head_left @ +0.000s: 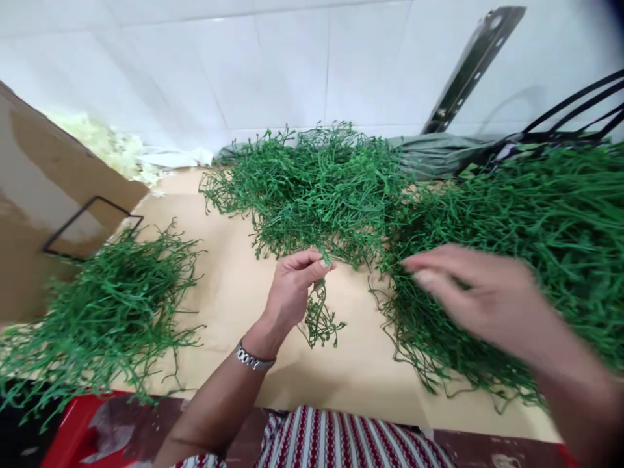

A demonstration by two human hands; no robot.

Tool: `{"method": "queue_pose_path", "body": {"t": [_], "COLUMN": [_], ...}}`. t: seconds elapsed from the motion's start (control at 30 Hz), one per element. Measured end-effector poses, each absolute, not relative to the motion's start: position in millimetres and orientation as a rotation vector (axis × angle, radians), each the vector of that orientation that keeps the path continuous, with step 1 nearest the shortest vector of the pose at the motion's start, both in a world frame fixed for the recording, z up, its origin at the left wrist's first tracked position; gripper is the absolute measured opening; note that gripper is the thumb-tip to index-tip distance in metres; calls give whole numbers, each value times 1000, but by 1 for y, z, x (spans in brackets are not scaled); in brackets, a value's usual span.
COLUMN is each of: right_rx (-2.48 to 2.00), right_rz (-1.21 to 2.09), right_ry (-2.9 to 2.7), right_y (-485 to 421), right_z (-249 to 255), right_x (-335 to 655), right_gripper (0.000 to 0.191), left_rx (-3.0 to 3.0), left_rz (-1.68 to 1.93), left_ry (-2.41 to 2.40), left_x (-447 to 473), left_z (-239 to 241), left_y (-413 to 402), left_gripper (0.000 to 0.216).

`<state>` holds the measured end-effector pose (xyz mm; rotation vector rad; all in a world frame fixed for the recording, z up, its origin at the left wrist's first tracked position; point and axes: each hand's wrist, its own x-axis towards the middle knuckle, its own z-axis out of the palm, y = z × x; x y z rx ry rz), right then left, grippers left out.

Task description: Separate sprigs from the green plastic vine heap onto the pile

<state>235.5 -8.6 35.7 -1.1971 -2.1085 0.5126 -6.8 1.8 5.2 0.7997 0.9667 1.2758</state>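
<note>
My left hand [291, 289], with a metal watch at the wrist, pinches a small green plastic sprig [322, 320] that hangs down over the tan cardboard sheet [234, 286]. My right hand [480, 296] is blurred, fingers spread, and hovers over the big pile of green plastic sprigs [536, 247] at the right, holding nothing that I can see. A second heap of sprigs [322, 188] lies just beyond my left hand. A third heap [107, 305] lies at the left.
A brown cardboard box [43, 195] with a black wire handle stands at the left. White tiled wall behind, with pale scraps [112, 149] in the corner. A dark metal bracket [472, 65] and black wire rack [575, 110] sit at the back right. Red surface [73, 429] at the lower left.
</note>
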Motion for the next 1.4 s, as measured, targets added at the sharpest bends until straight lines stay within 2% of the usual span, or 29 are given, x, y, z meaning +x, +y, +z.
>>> {"method": "queue_pose_path", "body": {"t": [0.13, 0.27, 0.37, 0.5, 0.63, 0.8, 0.9, 1.17, 1.4], "right_rx": [-1133, -1106, -1102, -1134, -1162, -1187, -1175, -1051, -1064], "right_rz": [860, 972, 1049, 1158, 1174, 1154, 1128, 1039, 1226], "right_ry": [-2144, -2030, -1972, -1890, -1851, -1882, -1912, -1922, -1756], "right_y": [-14, -15, -17, -18, -16, -12, -13, -17, -18], "right_z": [3, -13, -21, -29, -30, -24, -24, -29, -36], "right_x": [160, 140, 141, 145, 150, 151, 150, 148, 154], "right_gripper": [16, 5, 11, 13, 14, 18, 17, 13, 18], "left_rx": [901, 984, 988, 870, 916, 1314, 1323, 1312, 1286], "left_rz": [1253, 1226, 1228, 1264, 1274, 922, 950, 900, 1013], "left_ry": [949, 931, 895, 865, 963, 1116, 1233, 1118, 1095], "left_x": [-1, 1, 2, -6, -24, -23, -16, -15, -17], "left_z": [8, 9, 4, -8, -16, -13, -15, -30, -34], "left_y": [0, -4, -3, 2, -6, -27, -30, -30, -34], "left_gripper": [13, 8, 6, 27, 24, 14, 7, 18, 13]}}
